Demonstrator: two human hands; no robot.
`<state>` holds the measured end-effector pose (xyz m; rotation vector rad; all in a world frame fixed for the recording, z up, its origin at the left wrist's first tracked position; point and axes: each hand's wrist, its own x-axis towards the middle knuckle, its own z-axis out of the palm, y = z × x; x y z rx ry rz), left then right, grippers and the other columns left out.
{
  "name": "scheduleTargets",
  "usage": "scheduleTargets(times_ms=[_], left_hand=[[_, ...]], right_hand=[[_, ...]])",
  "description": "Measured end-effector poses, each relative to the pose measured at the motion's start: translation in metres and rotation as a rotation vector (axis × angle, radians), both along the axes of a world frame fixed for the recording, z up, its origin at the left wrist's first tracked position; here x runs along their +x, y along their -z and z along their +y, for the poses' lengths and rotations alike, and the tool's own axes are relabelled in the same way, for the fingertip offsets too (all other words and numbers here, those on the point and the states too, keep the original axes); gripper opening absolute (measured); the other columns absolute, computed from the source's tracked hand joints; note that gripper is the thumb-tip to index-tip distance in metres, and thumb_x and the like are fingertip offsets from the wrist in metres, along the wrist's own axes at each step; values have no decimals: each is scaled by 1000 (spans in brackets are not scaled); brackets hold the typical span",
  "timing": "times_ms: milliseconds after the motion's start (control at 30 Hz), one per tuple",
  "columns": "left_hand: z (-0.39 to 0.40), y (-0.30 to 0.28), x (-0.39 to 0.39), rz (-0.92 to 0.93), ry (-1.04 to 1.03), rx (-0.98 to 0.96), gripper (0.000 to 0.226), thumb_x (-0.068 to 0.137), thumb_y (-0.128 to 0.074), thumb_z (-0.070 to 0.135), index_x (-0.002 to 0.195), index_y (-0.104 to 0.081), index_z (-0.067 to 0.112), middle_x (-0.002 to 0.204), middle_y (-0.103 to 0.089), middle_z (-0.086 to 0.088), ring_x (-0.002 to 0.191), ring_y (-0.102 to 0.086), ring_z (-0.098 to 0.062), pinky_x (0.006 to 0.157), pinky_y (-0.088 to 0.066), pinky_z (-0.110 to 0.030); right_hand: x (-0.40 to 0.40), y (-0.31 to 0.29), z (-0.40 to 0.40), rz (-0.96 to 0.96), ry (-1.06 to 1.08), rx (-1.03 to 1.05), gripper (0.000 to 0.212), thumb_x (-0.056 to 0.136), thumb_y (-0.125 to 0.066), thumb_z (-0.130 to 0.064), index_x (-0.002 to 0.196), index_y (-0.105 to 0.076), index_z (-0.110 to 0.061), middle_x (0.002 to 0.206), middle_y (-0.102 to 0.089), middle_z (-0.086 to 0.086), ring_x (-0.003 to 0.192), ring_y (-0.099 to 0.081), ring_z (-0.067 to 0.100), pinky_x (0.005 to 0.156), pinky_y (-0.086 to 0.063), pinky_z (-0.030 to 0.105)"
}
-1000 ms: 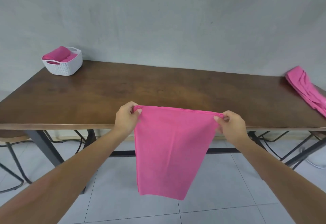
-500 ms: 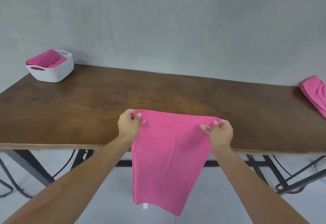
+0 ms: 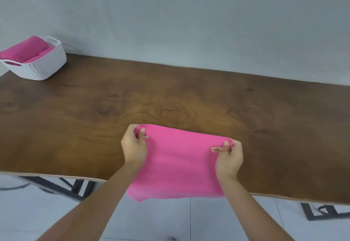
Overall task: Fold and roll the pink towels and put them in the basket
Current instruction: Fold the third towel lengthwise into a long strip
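Observation:
A folded pink towel [image 3: 178, 163] lies over the near part of the brown wooden table [image 3: 75, 127], its lower end hanging a little past the front edge. My left hand [image 3: 133, 146] pinches the towel's far left corner. My right hand [image 3: 228, 155] pinches the far right corner. The far edge between my hands is pulled straight. A white woven basket [image 3: 43, 66] stands at the table's far left corner, holding rolled pink towels [image 3: 24, 49].
A grey wall runs behind the table. Below the front edge I see pale floor tiles and black metal table legs [image 3: 79, 187].
My hands have carried the towel forward and down onto the table, so most of it now lies on the wood instead of hanging. The pink towels at the far right have left the view.

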<state>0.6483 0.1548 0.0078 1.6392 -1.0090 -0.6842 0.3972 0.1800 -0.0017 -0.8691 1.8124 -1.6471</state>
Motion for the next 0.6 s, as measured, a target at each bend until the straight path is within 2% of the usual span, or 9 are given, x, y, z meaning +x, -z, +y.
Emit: scheduleTargets(times_ms=[200, 400, 600], left_hand=[[-50, -1, -12, -60, -61, 27, 20, 103, -49, 14, 88, -55, 26, 77, -62, 6, 73, -67, 5, 63, -39, -4], [-105, -3, -16, -57, -104, 40, 17, 102, -51, 13, 89, -57, 21, 77, -63, 3, 70, -67, 5, 62, -39, -4], [-173, -4, -19, -54, -110, 33, 18, 101, -52, 13, 86, -56, 20, 76, -61, 3, 70, -67, 4, 62, -39, -3]], right_hand=[[-7, 1, -60, -17, -39, -7, 23, 106, -41, -10, 94, -51, -27, 61, -67, 3, 61, -70, 23, 78, -58, 47], [-10, -2, -121, -27, -75, -23, 13, 104, -42, -7, 100, -55, -8, 70, -69, 11, 60, -70, 23, 76, -59, 50], [-12, 1, -189, -57, -70, -22, 13, 102, -44, -6, 99, -56, -9, 66, -69, 3, 61, -71, 25, 79, -59, 51]])
